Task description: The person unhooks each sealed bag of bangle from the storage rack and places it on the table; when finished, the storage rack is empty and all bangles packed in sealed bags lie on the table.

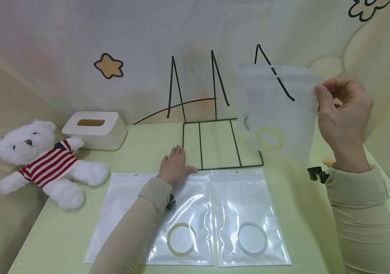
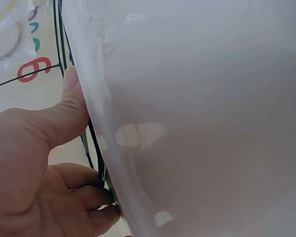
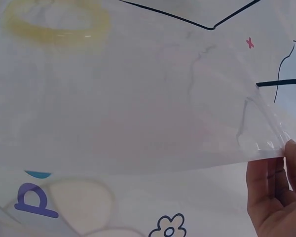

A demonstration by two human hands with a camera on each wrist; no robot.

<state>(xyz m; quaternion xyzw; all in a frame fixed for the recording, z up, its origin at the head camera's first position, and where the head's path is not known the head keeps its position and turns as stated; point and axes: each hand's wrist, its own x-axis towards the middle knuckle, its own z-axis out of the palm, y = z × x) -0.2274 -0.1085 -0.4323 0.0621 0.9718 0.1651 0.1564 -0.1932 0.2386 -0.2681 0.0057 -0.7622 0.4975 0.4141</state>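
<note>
My right hand (image 1: 347,108) pinches the upper right edge of a translucent zip bag (image 1: 287,114) with a blurred yellow ring (image 1: 271,138) inside. The right prong of a black wire rack (image 1: 229,167) passes through the bag's top and sticks out in front. Behind it hangs another bag, mostly hidden, with a greyish curved thing showing. My left hand (image 1: 174,165) rests at the rack's front left corner, fingers extended along the wire and thumb out to the right. Flat on the table lie a bag with a yellow-green ring (image 1: 182,239) and a bag with a clear ring (image 1: 253,239).
Another flat white bag (image 1: 112,213) lies partly beneath my left forearm. At the left sit a white teddy bear (image 1: 52,163) in a striped shirt and a white tissue box (image 1: 93,129). A printed curtain (image 1: 140,30) hangs behind the rack's two other prongs.
</note>
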